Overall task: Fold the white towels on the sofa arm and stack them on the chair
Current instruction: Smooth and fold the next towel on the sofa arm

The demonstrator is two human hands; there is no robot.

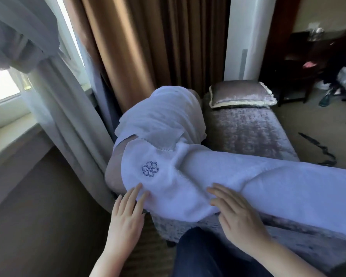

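Beside brown curtains (140, 47), towels (188, 176) on sofa arm (300, 234)

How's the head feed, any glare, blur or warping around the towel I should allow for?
Head view: the window at left is blown out; the towel has a bluish cast, yet its embroidered logo reads sharp; the left hand and right hand are in focus; the dark furniture at upper right is smeared; wide-angle distortion bends the sheer curtain.

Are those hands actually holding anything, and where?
Nothing is gripped: the left hand and right hand only touch, fingers straight, the near end of the white fluffy towel with a blue emblem.
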